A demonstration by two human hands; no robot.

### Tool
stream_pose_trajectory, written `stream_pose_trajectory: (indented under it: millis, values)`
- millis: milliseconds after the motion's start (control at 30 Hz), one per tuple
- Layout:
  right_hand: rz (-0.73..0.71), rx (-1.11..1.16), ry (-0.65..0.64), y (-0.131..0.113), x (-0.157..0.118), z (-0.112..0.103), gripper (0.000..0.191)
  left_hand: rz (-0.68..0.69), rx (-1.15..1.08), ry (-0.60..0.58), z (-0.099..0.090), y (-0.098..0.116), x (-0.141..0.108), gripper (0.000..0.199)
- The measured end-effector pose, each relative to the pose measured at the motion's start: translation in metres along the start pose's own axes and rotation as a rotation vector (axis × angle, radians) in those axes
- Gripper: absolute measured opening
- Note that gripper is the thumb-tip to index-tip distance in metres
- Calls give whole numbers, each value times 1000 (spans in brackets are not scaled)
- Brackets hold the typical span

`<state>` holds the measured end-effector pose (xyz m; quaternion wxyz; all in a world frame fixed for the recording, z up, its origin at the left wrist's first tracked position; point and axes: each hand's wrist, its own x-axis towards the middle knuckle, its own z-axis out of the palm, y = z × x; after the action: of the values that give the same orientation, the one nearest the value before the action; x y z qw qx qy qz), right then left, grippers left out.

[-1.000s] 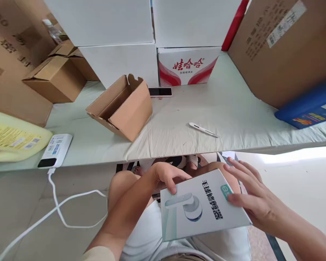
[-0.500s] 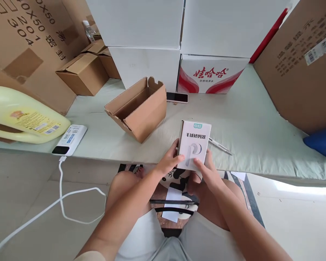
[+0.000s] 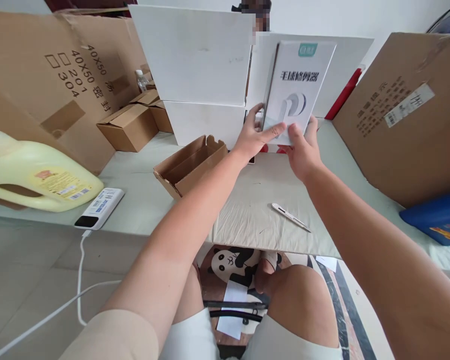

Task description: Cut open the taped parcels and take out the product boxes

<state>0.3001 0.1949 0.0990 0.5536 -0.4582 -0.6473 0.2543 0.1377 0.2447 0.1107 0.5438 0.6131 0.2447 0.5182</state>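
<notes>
A white retail box (image 3: 298, 90) with a green label, Chinese print and a picture of a small appliance is held up in front of the stacked white cartons. My left hand (image 3: 253, 136) grips its lower left edge, thumb across the front. Its lower right corner is held by my right hand (image 3: 303, 147), thumb also on the front face. Beneath them a silver pen-like tool (image 3: 290, 217) lies on the cloth-covered table (image 3: 243, 215). An open brown cardboard box (image 3: 189, 167) stands left of my hands, partly behind my left forearm.
White cartons (image 3: 204, 122) rise at the back. Large brown cartons flank both sides, the right carton (image 3: 393, 145) near a blue container (image 3: 438, 220). A yellow jug (image 3: 48, 170) and a white power bank (image 3: 99, 207) with a cable (image 3: 80, 270) lie left.
Both hands have lifted the white box up and away from me, from the table's front edge to before the cartons. My view has tilted upward. The pen-like tool is now fully uncovered.
</notes>
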Motion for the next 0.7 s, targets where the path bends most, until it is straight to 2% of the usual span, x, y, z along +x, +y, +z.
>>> stream_pose_trajectory:
  millis: [67,133,233,300,367,467,533,600,700]
  values:
    - [-8,28,-12,-6,-7,0,75,30,6,-21,1,0,-4,83]
    - [59,73,-7,-2,-26,4,79,9,41,-31,5,-11,-23,87]
    - [264,123,40,22,-68,6,83,-61,163,-16,12,-38,-76,105]
    - [420,109,92,44,-97,-4,82,-188,311,-41,14,-56,-120,107]
    - [545,32,171,64,-120,-26,76,-313,434,-113,13,-69,-162,90]
    - [749,-196,330,81,-138,-75,66,-447,517,-288,5,-75,-203,42]
    - [860,-338,396,85,-141,-106,65,-473,517,-417,1,-73,-212,29]
    - [936,-420,427,87,-138,-128,65,-443,532,-525,0,-71,-208,29]
    - [1054,-484,457,93,-128,-144,65,-361,679,-614,5,-74,-197,30]
